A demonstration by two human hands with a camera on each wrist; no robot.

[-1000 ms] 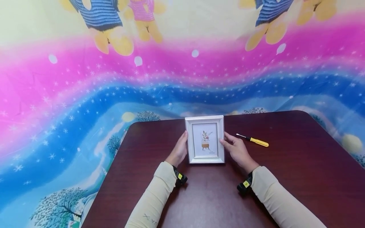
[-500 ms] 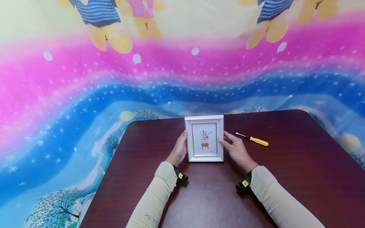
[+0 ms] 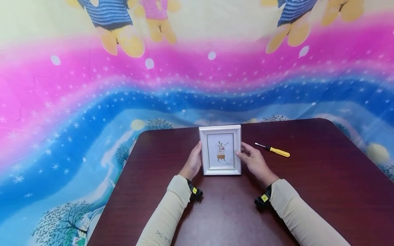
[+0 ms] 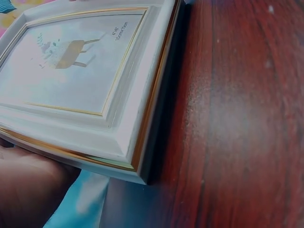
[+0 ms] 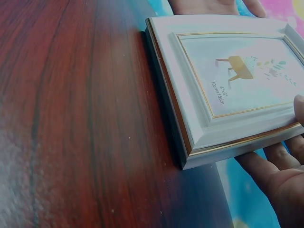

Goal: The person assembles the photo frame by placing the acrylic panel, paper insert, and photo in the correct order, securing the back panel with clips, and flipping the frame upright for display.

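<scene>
A white picture frame (image 3: 204,150) with thin gold trim stands upright on the table, its front facing me. The picture inside shows a plant in a brown pot on legs. My left hand (image 3: 192,162) holds its left side; in the left wrist view that hand (image 4: 33,190) lies along the side edge of the frame (image 4: 118,137). On the opposite side my right hand (image 3: 257,164) grips it, thumb on the front border and fingers behind. Small size print shows on the picture in the right wrist view, beside the border of the frame (image 5: 204,135).
A screwdriver (image 3: 279,152) with a yellow handle lies on the dark red-brown table (image 3: 323,177), right of the right hand. Behind the table's far edge hangs a colourful printed cloth (image 3: 184,75). Both wrists wear black straps with small cameras (image 3: 262,201).
Almost nothing differs. Both hands keep their hold on the picture frame, which has shifted by a few pixels at most, and the head view has swayed slightly.
</scene>
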